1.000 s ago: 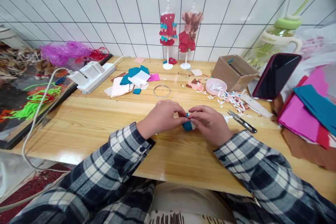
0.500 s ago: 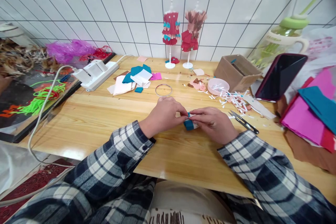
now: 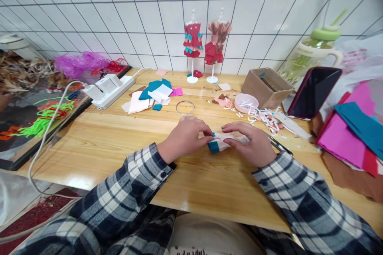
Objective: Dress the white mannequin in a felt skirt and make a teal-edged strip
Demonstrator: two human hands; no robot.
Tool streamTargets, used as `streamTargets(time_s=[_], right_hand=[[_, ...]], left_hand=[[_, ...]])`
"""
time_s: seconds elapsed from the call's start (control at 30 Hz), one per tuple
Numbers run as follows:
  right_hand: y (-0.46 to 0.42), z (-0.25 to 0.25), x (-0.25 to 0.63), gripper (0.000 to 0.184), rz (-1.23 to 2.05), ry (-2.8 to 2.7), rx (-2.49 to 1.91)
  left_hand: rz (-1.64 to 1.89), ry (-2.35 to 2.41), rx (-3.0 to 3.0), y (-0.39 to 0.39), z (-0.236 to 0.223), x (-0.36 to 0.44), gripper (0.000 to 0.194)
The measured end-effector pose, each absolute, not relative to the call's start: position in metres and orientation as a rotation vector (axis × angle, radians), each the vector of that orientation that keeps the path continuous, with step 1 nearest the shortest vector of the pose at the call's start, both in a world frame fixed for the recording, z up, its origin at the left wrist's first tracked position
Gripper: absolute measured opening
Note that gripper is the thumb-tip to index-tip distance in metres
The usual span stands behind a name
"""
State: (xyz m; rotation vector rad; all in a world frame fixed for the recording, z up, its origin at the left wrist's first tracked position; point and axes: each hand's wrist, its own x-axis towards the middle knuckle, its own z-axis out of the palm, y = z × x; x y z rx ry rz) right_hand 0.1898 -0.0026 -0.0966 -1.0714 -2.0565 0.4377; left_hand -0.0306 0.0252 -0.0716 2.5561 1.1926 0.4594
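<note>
My left hand [image 3: 187, 137] is closed, its thumb and forefinger pinched at the edge of a small teal piece of crepe paper [image 3: 213, 135]. Just below the fingertips a folded teal piece [image 3: 213, 147] lies on a thin white strip of paper [image 3: 225, 144]. My right hand [image 3: 254, 143] hovers over that strip's right part, thumb and forefinger apart, so it is open. Part of the strip is hidden under the right thumb. Beside the right hand lie thread snips [image 3: 280, 145], partly covered by it.
Behind the hands are a metal ring [image 3: 185, 107], stacked paper pieces [image 3: 140, 101] and two stands with paper dresses [image 3: 193, 40]. To the right sit a pink dish [image 3: 245, 103], white scraps, a cardboard box [image 3: 263, 87], a phone [image 3: 314, 91] and folded coloured paper [image 3: 347, 139]. A power strip [image 3: 115, 89] stands left.
My right fingers have spread and drawn back to the right, uncovering more of the white strip. My left hand keeps its pinch. The whole view has tilted slightly upward.
</note>
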Motion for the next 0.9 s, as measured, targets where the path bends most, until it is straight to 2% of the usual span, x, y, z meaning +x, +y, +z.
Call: streamTargets(time_s=[0.2,0.33,0.4,0.6,0.7,0.9], right_hand=[[0.001,-0.085,0.206,0.023,0.376,-1.934,-1.172],[0.013,-0.087,0.239,0.026,0.284,-1.638,-1.393],[0.020,-0.092,0.252,0.027,0.422,-1.499,-1.392],[0.030,-0.102,0.265,0.021,1.348,-0.938,-1.022],[0.032,-0.102,0.268,0.016,1.466,-0.822,-0.931],[0.034,-0.101,0.270,0.018,1.426,-0.889,-0.869]], left_hand=[[0.425,1.165,2.592,0.024,-0.069,-0.033,0.020],[0.320,1.140,2.735,0.021,-0.061,-0.037,0.037],[0.288,1.160,2.800,0.019,-0.055,-0.040,0.044],[0.270,1.239,2.818,0.025,-0.045,-0.056,0.049],[0.262,1.245,2.753,0.030,-0.045,-0.065,0.049],[0.255,1.222,2.658,0.033,-0.048,-0.073,0.044]])
